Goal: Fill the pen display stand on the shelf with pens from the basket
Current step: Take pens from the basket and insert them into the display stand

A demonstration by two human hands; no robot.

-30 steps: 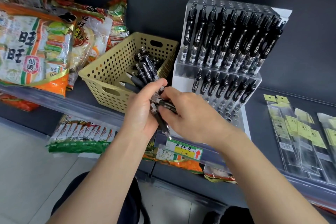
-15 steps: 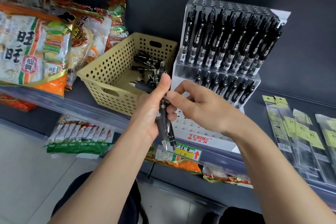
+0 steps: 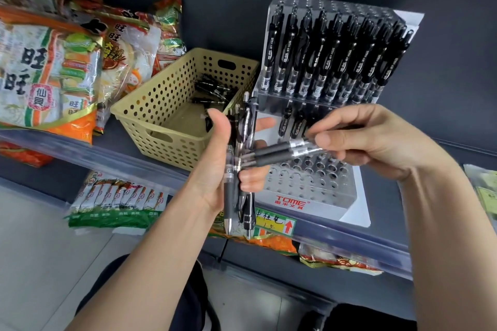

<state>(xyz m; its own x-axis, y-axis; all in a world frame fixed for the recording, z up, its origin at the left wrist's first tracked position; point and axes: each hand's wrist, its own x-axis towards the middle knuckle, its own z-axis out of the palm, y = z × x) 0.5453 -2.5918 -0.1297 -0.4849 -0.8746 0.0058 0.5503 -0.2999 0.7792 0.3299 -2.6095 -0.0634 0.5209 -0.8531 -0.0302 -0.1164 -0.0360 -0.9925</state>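
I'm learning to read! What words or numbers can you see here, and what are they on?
"TOME", red, on the pen display stand front.
"旺旺" and "仙贝" on the big snack bag.
"中性笔", handwritten, beside a red arrow on the price tag.
Print on the pens: too small to read.

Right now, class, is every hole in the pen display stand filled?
No, the pen display stand has many bare holes in front; pens stand only further back.
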